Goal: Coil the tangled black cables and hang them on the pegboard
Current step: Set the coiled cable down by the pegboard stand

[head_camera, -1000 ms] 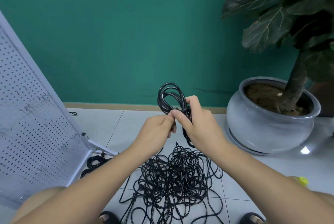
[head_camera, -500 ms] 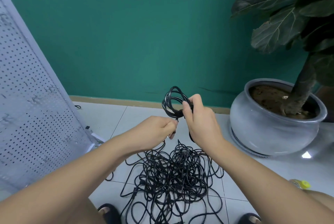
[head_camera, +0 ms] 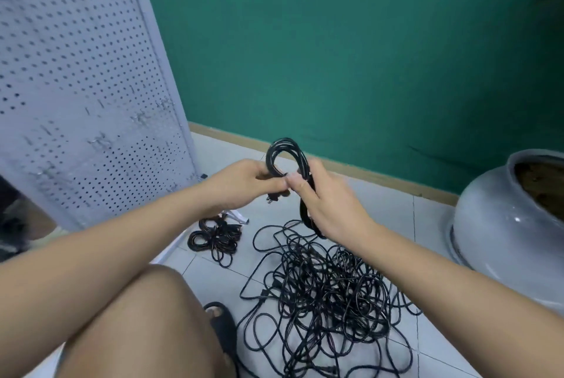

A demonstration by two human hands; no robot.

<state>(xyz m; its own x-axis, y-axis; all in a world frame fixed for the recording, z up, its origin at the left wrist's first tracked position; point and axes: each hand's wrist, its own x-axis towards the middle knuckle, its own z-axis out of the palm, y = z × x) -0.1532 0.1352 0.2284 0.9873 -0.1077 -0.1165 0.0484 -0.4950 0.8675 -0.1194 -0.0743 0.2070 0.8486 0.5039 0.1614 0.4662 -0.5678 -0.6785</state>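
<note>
Coiled cable [head_camera: 285, 142] pinched by left hand [head_camera: 241, 185], gripped by right hand [head_camera: 329, 209], its lower loop mostly hidden; pegboard [head_camera: 76, 72] blurred

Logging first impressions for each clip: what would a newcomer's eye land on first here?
The left hand and right hand meet mid-frame, gripping a coiled black cable raised before the green wall. Below them a large tangle of black cables sprawls on the tiled floor. The white pegboard fills the upper left, with a small coiled bundle lying by its foot.
</note>
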